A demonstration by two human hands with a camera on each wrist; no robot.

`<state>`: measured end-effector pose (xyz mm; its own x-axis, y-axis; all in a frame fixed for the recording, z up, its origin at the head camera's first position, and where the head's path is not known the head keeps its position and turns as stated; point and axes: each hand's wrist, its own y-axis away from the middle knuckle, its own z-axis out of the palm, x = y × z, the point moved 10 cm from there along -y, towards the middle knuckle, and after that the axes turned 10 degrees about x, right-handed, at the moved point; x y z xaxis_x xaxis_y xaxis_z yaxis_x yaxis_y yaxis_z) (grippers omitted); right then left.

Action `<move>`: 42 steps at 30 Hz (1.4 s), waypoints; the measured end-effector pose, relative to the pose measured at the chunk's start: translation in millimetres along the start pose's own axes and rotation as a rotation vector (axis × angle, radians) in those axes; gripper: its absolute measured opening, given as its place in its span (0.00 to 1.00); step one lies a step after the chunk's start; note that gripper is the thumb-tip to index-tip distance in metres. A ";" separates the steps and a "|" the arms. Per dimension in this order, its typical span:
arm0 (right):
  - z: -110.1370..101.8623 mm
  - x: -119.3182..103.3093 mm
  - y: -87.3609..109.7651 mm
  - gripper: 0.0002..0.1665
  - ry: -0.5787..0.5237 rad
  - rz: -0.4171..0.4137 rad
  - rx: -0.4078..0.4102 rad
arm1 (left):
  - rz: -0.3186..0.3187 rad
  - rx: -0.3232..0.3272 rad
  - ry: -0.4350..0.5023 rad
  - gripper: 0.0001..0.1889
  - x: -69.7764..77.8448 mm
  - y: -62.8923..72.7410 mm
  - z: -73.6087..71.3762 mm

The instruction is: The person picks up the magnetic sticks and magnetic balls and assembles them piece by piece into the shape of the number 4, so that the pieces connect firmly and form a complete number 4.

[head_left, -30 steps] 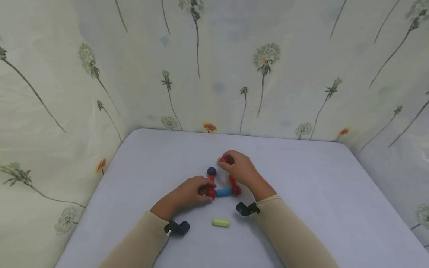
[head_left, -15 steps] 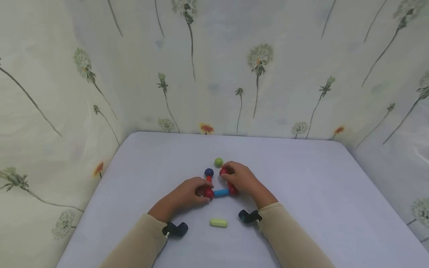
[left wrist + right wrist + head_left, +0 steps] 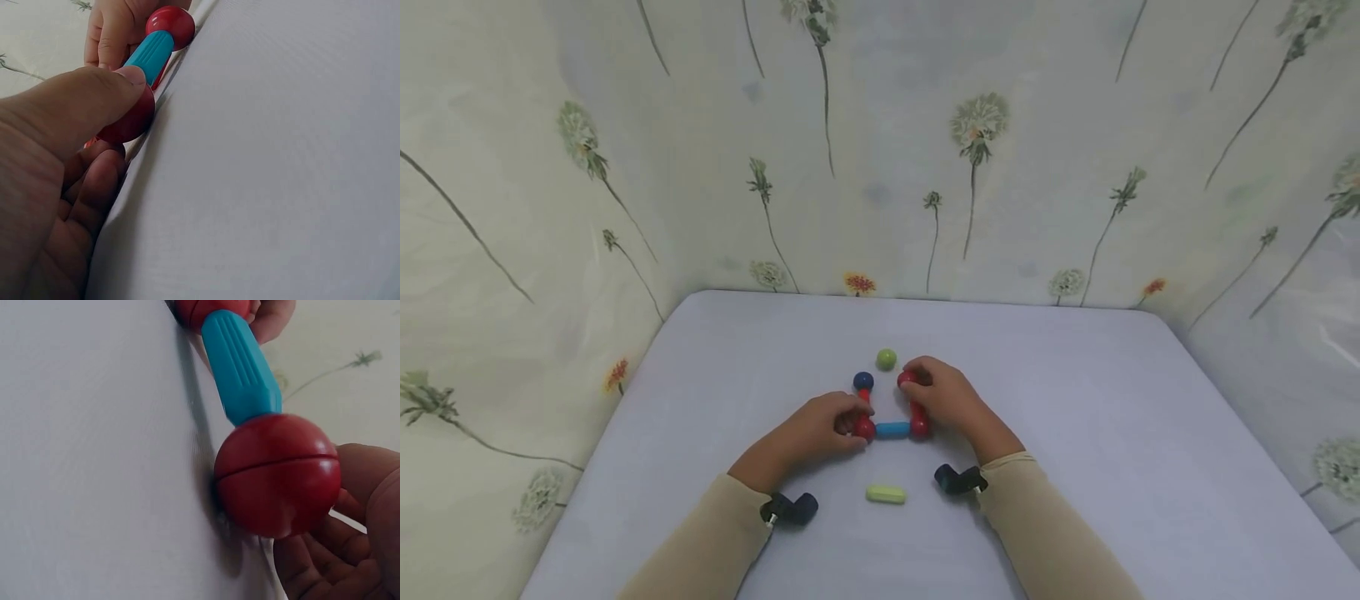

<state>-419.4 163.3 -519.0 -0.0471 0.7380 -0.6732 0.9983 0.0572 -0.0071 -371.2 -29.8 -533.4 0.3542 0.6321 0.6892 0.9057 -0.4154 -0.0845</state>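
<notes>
A three-sided frame of balls and rods lies on the table: a blue rod (image 3: 892,430) along the near side and a red rod up each side. Thumb and fingers of my left hand (image 3: 820,429) grip the near left red ball (image 3: 865,429), the thumb tip reaching the blue rod (image 3: 153,57) in the left wrist view. My right hand (image 3: 951,396) pinches the far right red ball (image 3: 907,381). The near right red ball (image 3: 278,475) looms large in the right wrist view. A dark blue ball (image 3: 863,381) tops the left side.
A loose green ball (image 3: 886,359) sits just beyond the frame's far end. Nearer the body, between the forearms, lies a pale yellow-green rod (image 3: 886,494). A flower-patterned sheet (image 3: 880,150) rises behind the white table (image 3: 1075,417).
My right hand has drawn the far right red ball back toward me, away from the green ball, which now shows fully. My left hand keeps its grip. The head view has shifted slightly.
</notes>
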 end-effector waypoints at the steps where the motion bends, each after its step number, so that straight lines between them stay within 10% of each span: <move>1: -0.6 2.7 -0.4 0.24 -0.015 0.014 0.005 | -0.004 0.000 -0.002 0.23 -0.1 0.2 0.1; 9: -3.5 17.4 -6.2 0.24 -0.102 0.077 0.049 | 0.002 -0.006 0.001 0.22 1.1 1.6 0.8; 42: -0.6 -1.6 0.3 0.25 0.178 0.069 0.066 | -0.003 0.002 0.014 0.23 3.2 2.7 0.6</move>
<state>-419.1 162.6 -517.5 0.0223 0.8464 -0.5320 0.9992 -0.0373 -0.0175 -367.5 -28.4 -531.9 0.3481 0.6243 0.6994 0.9073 -0.4120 -0.0838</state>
